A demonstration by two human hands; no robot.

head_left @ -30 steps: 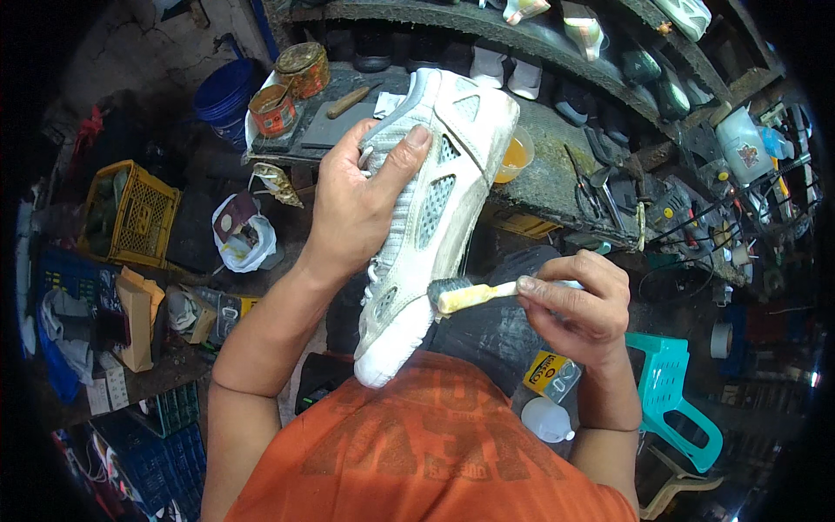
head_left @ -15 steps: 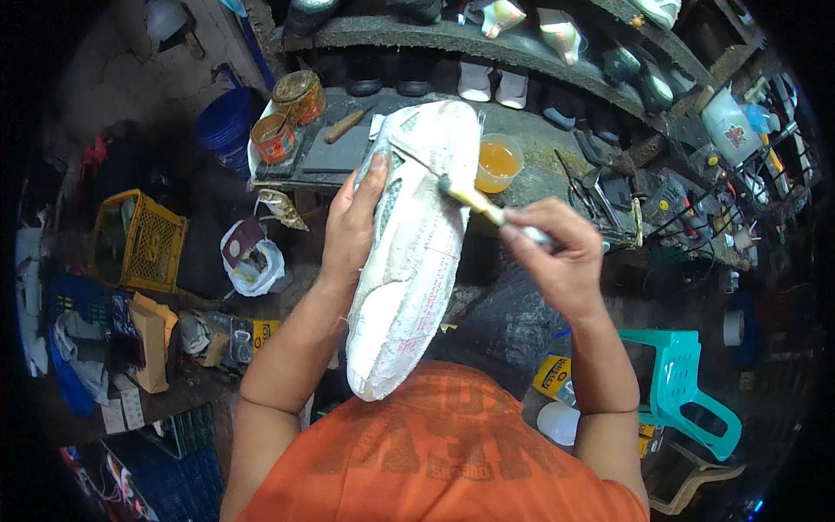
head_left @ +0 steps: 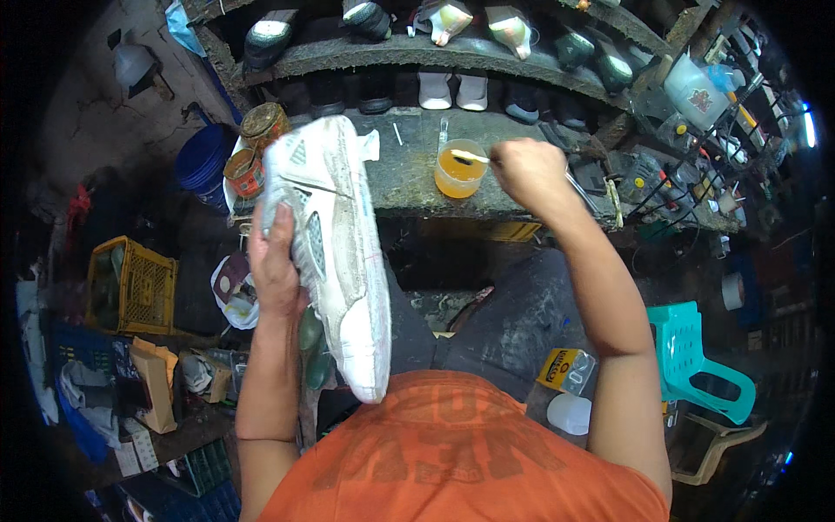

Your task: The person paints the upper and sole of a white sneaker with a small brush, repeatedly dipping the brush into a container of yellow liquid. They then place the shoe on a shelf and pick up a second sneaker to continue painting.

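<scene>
My left hand grips a white sneaker by its side, the heel end up and the toe down near my orange shirt; the shoe has mesh side windows and a scuffed sole edge. My right hand is closed round the light handle of a brush, over the bench at the right of the shoe. The brush head is at a clear plastic cup of amber liquid, dark bristles showing inside the rim.
A worn bench carries rusty tins and hand tools. Shoes line shelves above. A blue bucket and yellow crate stand left, a teal stool right, cluttered shelving around them.
The brush has left the shoe and moved up to the amber cup with my right hand. My left hand has carried the shoe leftward, turning its sole edge.
</scene>
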